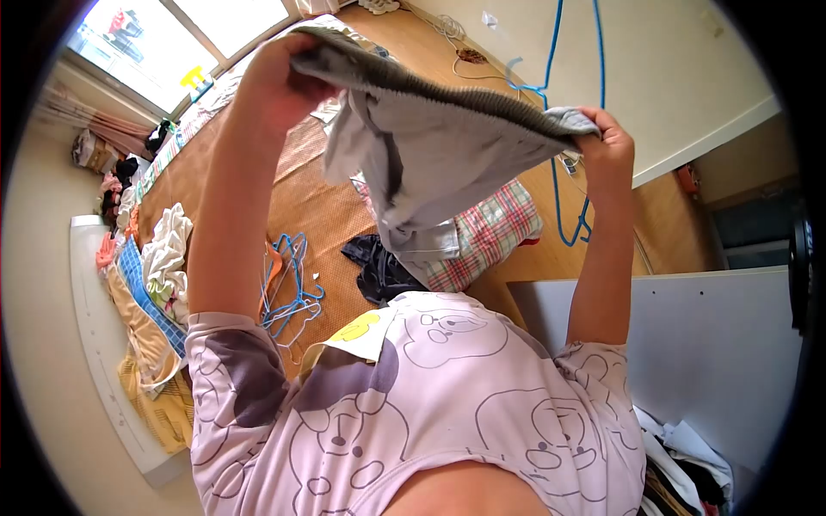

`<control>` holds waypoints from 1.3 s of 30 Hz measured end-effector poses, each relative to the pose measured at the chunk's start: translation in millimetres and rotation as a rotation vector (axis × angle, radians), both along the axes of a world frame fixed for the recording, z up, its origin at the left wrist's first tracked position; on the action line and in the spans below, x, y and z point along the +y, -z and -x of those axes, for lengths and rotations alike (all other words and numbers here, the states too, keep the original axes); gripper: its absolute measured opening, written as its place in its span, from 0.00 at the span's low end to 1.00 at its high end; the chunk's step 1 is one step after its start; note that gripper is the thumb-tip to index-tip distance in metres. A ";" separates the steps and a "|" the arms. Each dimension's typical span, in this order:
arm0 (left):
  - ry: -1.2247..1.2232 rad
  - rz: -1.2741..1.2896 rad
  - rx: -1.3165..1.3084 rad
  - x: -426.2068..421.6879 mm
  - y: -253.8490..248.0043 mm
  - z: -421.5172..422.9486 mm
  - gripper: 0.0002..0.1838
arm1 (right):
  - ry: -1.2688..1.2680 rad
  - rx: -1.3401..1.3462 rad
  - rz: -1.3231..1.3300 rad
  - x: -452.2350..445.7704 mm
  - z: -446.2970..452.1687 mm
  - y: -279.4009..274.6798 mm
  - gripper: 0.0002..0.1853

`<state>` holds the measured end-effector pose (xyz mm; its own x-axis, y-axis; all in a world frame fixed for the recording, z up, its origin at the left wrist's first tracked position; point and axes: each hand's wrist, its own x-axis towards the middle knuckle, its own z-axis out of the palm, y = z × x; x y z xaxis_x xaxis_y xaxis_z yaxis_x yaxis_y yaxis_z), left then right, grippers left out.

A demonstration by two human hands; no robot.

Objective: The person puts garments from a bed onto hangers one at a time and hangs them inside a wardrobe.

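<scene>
Light-grey cloth garment (465, 159) with a dark ribbed band (456, 101), hanging wide

From where I'm standing, the step in hand seems to be spreading and handling the garment. It is hanging directly between the person's fingers, its ribbed band running across from grip to grip and its loose folds drooping below. The left hand (282, 82) is gripping one end, fingers curling closed around the band. The right hand (607, 142) is pinching the opposite end, fingers closing on a small bunch of cloth. As I'm judging it, the next move is calling for a firm, even pull, because soft folds could twist.

Just behind the right fingers, a thin blue hanger (557, 202) is showing; I cannot tell what is supporting it. Well below the left fingers, a tangle of blue, white and orange hangers (297, 292) is lying on a brown woven mat (301, 189). Beneath the garment, crumpled black cloth (383, 273) and red-and-green plaid fabric (495, 232) are resting.
</scene>
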<state>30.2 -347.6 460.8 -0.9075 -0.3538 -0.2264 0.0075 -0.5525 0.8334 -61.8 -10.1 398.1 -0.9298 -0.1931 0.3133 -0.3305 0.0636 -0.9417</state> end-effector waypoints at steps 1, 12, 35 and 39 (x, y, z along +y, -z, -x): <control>0.042 0.005 -0.033 -1.9 10.7 -1.2 0.12 | -0.001 -0.001 -0.001 -1.0 -2.9 4.1 0.09; 0.045 -0.336 -0.211 19.8 72.2 -8.4 0.23 | 0.028 0.034 -0.083 -8.3 -30.8 33.8 0.12; 0.182 0.235 -0.273 67.9 119.9 -11.6 0.20 | -0.572 -0.209 0.529 31.3 -49.1 -10.1 0.30; 0.271 0.103 -0.204 86.8 108.2 -21.3 0.22 | -0.532 -0.451 0.487 10.4 -49.3 7.2 0.34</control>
